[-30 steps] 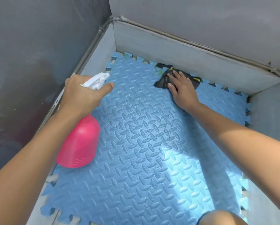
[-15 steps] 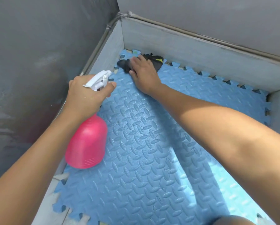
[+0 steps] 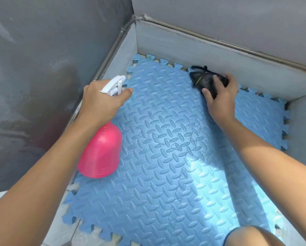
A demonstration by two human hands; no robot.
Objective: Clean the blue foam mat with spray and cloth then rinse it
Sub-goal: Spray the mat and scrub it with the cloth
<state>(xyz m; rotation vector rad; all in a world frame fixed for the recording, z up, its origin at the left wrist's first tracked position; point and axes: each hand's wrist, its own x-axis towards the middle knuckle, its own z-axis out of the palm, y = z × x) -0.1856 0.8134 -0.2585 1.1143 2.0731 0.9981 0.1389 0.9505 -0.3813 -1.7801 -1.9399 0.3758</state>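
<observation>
Now left hand (image 3: 102, 102): bottle (image 3: 100, 153) (right hand (image 3: 221, 103): cloth (image 3: 201, 78))

The tread-patterned mat (image 3: 166, 174) is blue, bottle (image 3: 100, 151) pink, cloth (image 3: 201, 79) seemingly black.

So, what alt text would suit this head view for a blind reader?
A person's right hand grips a dark cloth on a blue foam mat by a grey wall; the left hand holds a pink spray bottle.

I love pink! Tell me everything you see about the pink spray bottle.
The pink spray bottle looks like smooth plastic: a rounded body, faint ridges near its base, a white trigger head. The left hand grips its neck, holding it tilted at the left edge of the blue foam mat, nozzle pointing away.
</observation>
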